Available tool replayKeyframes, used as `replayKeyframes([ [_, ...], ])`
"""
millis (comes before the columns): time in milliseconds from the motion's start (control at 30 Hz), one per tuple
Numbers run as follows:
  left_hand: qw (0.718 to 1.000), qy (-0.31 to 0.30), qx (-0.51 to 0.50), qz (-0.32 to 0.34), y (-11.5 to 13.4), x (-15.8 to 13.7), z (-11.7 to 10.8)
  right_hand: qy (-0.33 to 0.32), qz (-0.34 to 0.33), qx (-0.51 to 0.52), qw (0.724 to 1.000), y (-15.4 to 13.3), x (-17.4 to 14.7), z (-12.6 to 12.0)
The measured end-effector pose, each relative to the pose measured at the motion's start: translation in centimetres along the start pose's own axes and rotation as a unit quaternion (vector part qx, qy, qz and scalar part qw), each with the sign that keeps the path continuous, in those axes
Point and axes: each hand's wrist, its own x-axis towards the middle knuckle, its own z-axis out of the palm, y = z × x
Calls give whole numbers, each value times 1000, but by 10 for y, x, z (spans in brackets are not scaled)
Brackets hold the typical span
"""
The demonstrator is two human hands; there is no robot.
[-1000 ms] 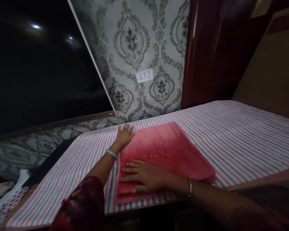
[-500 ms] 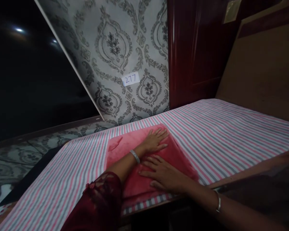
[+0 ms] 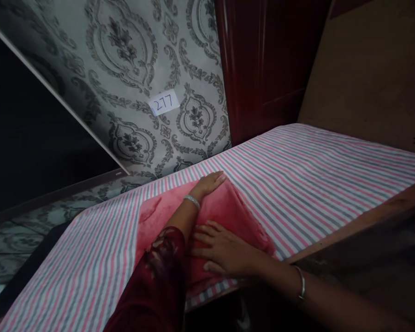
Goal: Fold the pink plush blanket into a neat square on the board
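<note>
A folded red plush cloth (image 3: 224, 212) lies flat on a striped sheet of pink, grey and white (image 3: 318, 170). My left hand (image 3: 209, 183) rests at the cloth's far right corner, its fingers stretched out to the right and close together. On the near part of the cloth, my right hand (image 3: 224, 251) lies flat, palm down, with the fingers spread. Neither hand has anything in its grip. My left forearm and its dark red sleeve hide part of the cloth's left side.
The sheet covers a table whose wooden edge (image 3: 359, 221) runs along the near right. Behind stand a patterned wall with a paper marked 277 (image 3: 164, 102), a dark red door panel (image 3: 259, 60) and a brown board (image 3: 366, 78). A large dark screen (image 3: 38, 133) is at left.
My left hand has slid from the cloth's upper middle to its far right corner, and its fingers have come together. My right hand stays flat on the cloth. The view has shifted somewhat.
</note>
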Motion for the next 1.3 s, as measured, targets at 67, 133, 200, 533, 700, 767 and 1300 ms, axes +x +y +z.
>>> replayKeyframes([
  [67, 999, 21, 21, -13, 4, 2, 0, 4, 2, -2, 1000, 0, 1, -1],
  [133, 996, 61, 59, -21, 12, 0, -2, 7, -1, -7, 1000, 1, 1, -1],
  [200, 988, 105, 106, -29, 21, -5, -7, 6, -2, -12, 1000, 4, 1, 1],
  [533, 990, 94, 105, -24, 31, -119, -53, 80, 28, -39, 996, 4, -3, -24],
  [700, 983, 71, 151, -76, 13, -235, -25, 173, 152, -129, 965, 39, -33, -31],
  [767, 979, 103, 151, -93, 4, -264, -4, 166, 183, -114, 962, 58, -48, -19],
  [1300, 977, 161, 100, -97, 19, -321, 21, 158, 169, 8, 973, 60, -107, -9],
])
